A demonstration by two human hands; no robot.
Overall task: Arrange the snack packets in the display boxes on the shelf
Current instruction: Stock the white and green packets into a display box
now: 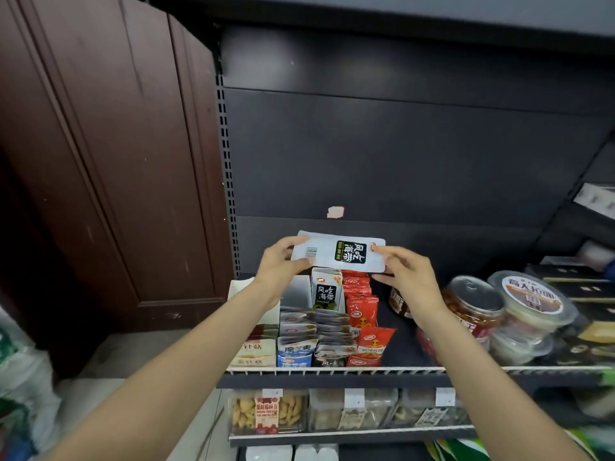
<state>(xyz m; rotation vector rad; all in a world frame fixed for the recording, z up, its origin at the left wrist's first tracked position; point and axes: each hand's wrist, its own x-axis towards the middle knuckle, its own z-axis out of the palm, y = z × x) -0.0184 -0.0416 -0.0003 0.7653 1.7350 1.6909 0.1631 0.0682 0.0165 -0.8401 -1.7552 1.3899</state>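
Note:
I hold a white snack packet (336,251) with a black label sideways above the shelf. My left hand (281,265) pinches its left end and my right hand (404,269) pinches its right end. Directly below stands the matching white display box (327,292) with several grey-white packets (329,327) stacked in front of it. To its right a red display box (361,307) holds red packets, one red packet (374,342) leaning at the front. A blue-and-white box (294,352) and a beige box (254,352) sit to the left.
The black shelf (332,372) has a white wire front rail. Clear tubs and jars (529,301) crowd its right side. Lower shelves hold clear containers of snacks (269,412). A dark wooden door (100,161) stands to the left, bags (20,377) on the floor.

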